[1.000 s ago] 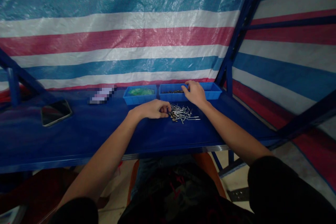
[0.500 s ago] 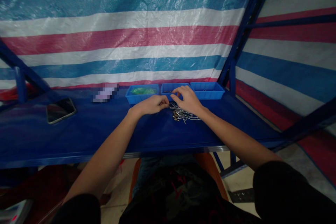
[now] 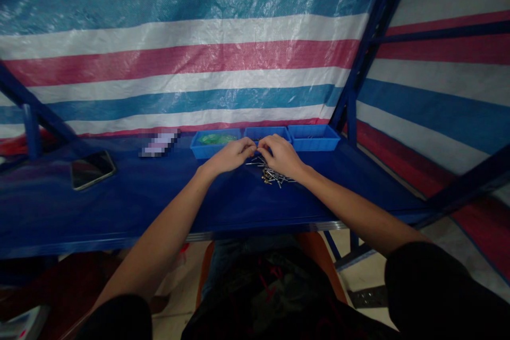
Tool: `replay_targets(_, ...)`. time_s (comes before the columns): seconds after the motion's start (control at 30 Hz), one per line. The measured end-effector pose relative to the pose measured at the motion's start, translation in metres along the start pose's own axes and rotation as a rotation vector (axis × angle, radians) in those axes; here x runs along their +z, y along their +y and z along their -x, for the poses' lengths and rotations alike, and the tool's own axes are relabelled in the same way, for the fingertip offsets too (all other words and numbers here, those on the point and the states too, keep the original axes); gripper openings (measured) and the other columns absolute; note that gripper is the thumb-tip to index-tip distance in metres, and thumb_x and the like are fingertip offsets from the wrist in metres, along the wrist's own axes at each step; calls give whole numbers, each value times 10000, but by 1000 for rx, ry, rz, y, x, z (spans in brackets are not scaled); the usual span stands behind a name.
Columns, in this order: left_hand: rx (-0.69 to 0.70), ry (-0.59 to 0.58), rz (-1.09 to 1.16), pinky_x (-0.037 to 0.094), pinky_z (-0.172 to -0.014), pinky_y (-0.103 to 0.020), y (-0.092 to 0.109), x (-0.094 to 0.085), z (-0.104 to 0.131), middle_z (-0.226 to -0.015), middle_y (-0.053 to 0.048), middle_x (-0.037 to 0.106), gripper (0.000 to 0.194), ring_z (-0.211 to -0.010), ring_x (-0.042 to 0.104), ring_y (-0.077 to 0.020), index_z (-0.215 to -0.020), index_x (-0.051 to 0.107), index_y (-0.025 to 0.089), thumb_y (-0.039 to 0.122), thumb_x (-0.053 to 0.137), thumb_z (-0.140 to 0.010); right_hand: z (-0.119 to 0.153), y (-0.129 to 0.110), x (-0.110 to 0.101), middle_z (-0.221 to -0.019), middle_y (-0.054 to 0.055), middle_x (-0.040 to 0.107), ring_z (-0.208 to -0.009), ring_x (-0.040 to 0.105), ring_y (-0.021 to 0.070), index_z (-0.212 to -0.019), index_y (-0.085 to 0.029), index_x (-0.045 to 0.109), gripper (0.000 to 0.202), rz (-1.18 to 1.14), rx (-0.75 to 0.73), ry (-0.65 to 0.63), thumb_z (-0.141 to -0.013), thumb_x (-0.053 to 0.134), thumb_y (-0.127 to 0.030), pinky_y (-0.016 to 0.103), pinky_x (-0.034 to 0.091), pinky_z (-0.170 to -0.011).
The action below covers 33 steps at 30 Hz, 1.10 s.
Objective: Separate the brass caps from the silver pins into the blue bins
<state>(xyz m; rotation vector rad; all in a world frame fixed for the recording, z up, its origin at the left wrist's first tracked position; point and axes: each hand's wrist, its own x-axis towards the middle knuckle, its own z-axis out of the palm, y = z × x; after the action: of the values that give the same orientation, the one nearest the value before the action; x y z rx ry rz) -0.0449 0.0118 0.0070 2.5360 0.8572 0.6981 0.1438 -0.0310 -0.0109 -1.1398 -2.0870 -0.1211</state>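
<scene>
My left hand (image 3: 236, 153) and my right hand (image 3: 278, 154) meet fingertip to fingertip just in front of the middle blue bin (image 3: 268, 131). Both are closed in a pinch; whatever small piece sits between the fingertips is too small to make out. Under and beside my right hand lies a loose pile of thin metal pins (image 3: 274, 175), some with brass-coloured ends. A few of them stick out toward my left hand. The inside of the middle bin is partly hidden by my hands.
A left blue bin (image 3: 199, 151) holds green, film-like material. The right blue bin (image 3: 314, 144) stands beside the middle one. On the blue table (image 3: 159, 212) lie a phone (image 3: 93, 169) and a blurred-out flat item (image 3: 160, 143). Blue frame posts and a striped sheet (image 3: 191, 58) stand behind.
My right hand has moved left and slightly down from the middle bin, its fingers closing to meet my left hand's fingertips. My left hand has shifted slightly upward.
</scene>
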Motion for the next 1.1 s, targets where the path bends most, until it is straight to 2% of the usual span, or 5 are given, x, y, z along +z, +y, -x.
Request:
replay_targets(0.2, 12, 69, 15, 450, -638, -261, -1, 3, -1, -801, -36, 664, 240, -709, 607, -146, -1019, 570, 153, 345, 522, -884, -1, 8, 5, -837, 54, 660, -814, 571, 201, -866, -200, 592, 136, -95, 91, 38, -914, 485, -268, 339, 408, -765)
replay_targets(0.43, 70, 156, -74, 431, -604, -263, 2, 3, -1, -721, -18, 640, 164, -639, 583, -132, -952, 560, 166, 315, 537, -885, -5, 6, 7, -743, 13, 658, -694, 597, 162, -867, -196, 615, 98, -331, 252, 52, -845, 557, -271, 309, 443, -675)
replay_targets(0.63, 79, 150, -65, 441, -613, -261, 4, 3, -2, -729, -20, 639, 127, -644, 585, -125, -936, 558, 161, 263, 558, -862, -9, 8, 10, -728, 13, 645, -691, 585, 155, -793, -193, 600, 62, -576, 367, 64, -791, 598, -255, 317, 467, -691)
replay_targets(0.8, 89, 160, -48, 444, -618, -258, 3, 4, -2, -760, -21, 647, 117, -649, 582, -119, -942, 556, 165, 255, 550, -868, -11, 11, 12, -722, 7, 632, -698, 577, 147, -772, -193, 589, 22, -730, 432, 18, -784, 580, -209, 318, 470, -697)
replay_targets(1.1, 73, 152, -61, 433, -616, -265, 4, 7, -2, -754, -24, 646, 112, -661, 581, -130, -937, 562, 168, 256, 565, -869, -10, 11, 10, -703, 9, 634, -686, 586, 143, -719, -196, 578, 63, -694, 457, 37, -773, 566, -164, 325, 481, -706)
